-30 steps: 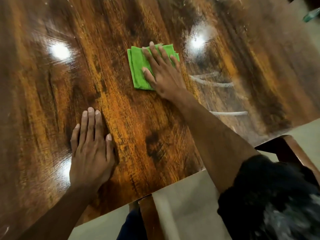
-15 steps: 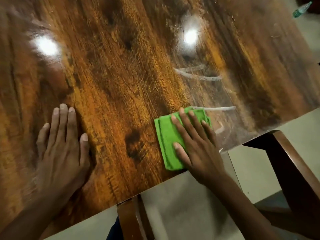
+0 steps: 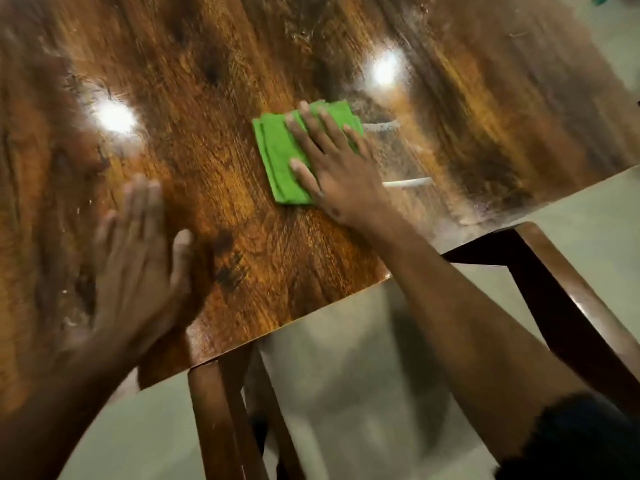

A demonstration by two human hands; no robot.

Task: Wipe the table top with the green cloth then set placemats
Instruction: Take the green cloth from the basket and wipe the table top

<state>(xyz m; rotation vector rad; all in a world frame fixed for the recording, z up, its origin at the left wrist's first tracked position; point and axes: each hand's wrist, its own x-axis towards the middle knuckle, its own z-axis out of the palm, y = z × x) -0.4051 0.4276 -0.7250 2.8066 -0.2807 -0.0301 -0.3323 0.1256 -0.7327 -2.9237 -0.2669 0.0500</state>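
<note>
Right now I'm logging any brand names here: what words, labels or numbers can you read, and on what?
None: no readable text is in view.
Folded green cloth: no label visible.
Glossy brown wooden table top: only grain, smears and light reflections.

- the table top (image 3: 242,57) lies bare and open on the far side, beyond the green cloth (image 3: 280,161).
- the left hand (image 3: 135,268) lies flat near the close edge, blocking the room on that side.
- the right hand (image 3: 332,168) covers the cloth; between the two hands is a bare strip.
- a chair frame (image 3: 568,299) stands under the right corner, off the top.
</note>
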